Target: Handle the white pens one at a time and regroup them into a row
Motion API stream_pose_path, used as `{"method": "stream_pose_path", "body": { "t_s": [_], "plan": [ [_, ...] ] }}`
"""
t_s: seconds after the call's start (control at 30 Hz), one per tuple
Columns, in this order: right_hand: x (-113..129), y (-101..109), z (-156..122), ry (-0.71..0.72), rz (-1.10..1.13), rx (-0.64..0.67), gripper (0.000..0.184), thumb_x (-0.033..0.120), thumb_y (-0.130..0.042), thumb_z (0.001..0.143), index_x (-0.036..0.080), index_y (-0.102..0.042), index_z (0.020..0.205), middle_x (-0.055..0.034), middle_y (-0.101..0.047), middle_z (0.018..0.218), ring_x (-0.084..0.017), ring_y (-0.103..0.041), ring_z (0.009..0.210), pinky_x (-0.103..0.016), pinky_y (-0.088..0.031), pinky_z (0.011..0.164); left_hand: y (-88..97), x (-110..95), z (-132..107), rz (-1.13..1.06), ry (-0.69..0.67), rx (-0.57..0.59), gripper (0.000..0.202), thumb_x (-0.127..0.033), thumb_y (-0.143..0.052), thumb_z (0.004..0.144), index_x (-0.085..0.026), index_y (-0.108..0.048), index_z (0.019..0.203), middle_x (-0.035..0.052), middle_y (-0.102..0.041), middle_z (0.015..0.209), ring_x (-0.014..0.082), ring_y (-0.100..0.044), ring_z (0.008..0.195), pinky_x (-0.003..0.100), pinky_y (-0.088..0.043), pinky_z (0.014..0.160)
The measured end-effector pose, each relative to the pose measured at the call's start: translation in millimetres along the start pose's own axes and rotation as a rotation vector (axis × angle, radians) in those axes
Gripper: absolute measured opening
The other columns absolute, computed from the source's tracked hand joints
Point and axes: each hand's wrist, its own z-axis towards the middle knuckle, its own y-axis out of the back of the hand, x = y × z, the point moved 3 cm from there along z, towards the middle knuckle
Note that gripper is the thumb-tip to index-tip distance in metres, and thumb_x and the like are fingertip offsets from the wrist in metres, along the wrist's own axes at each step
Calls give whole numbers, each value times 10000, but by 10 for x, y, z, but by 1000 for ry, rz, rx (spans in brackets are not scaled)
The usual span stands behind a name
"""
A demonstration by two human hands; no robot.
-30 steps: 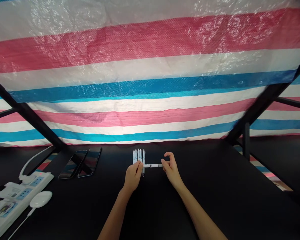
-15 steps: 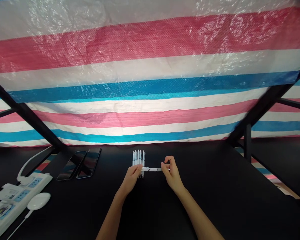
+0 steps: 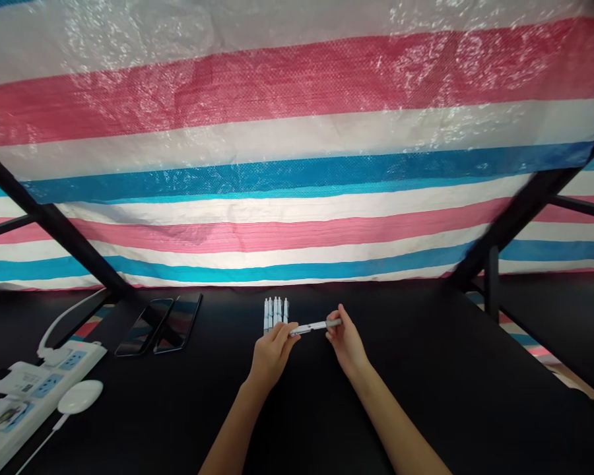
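Note:
A white pen (image 3: 311,327) with a grey end is held crosswise between my two hands, its right end tilted slightly up. My left hand (image 3: 272,353) pinches the clip end. My right hand (image 3: 347,340) has its fingers closed round the grey end. Just beyond my left hand lies a row of several white pens (image 3: 276,313), side by side and pointing away from me. My left fingers hide the near ends of that row.
Two dark phones (image 3: 143,328) lie at the left on the black table (image 3: 307,422). Nearer the left edge are a white power strip (image 3: 44,389) with plugs and a white round charger (image 3: 80,397) on a cable. A striped sheet (image 3: 297,231) hangs behind, between black frame bars (image 3: 79,244).
The held pen has shifted right and its right end has risen. My left hand has moved right, and my right fingers have closed round the grey end.

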Motion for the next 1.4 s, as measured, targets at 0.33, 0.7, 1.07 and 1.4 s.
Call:
{"method": "stream_pose_path", "body": {
  "t_s": [0.33, 0.7, 1.07, 1.4],
  "plan": [
    [187, 108, -36, 239, 136, 89, 597, 509, -458, 844, 193, -99, 486, 66, -157, 423, -86, -151, 368, -253, -256, 374, -162, -262, -30, 260, -161, 31, 328, -370, -389, 917, -181, -594, 745, 10, -593, 580, 122, -548, 524, 237, -348, 499],
    [284, 102, -80, 175, 267, 120, 611, 470, -508, 843, 199, -73, 510, 95, -88, 375, -61, -53, 334, -231, -110, 325, -271, -406, -127, 151, -120, 95, 343, -347, -329, 921, -201, -463, 642, 9, -534, 487, 127, -471, 414, 265, -283, 445],
    [303, 65, -91, 125, 278, 185, 608, 462, -524, 837, 205, -82, 507, 103, -79, 369, -53, -44, 326, -215, -116, 311, -347, -409, -211, -105, 91, 189, 319, -285, -258, 920, -212, -423, 657, -29, -415, 453, 115, -384, 378, 260, -212, 449],
    [347, 60, -129, 150, 244, 256, 605, 475, -489, 856, 202, -83, 500, 100, -41, 379, -57, -33, 326, -211, -123, 322, -428, -408, -148, -1216, 738, 750, 534, -648, -236, 828, -224, -223, 504, -96, -175, 342, 51, -115, 317, 240, -84, 384]
  ]
}}
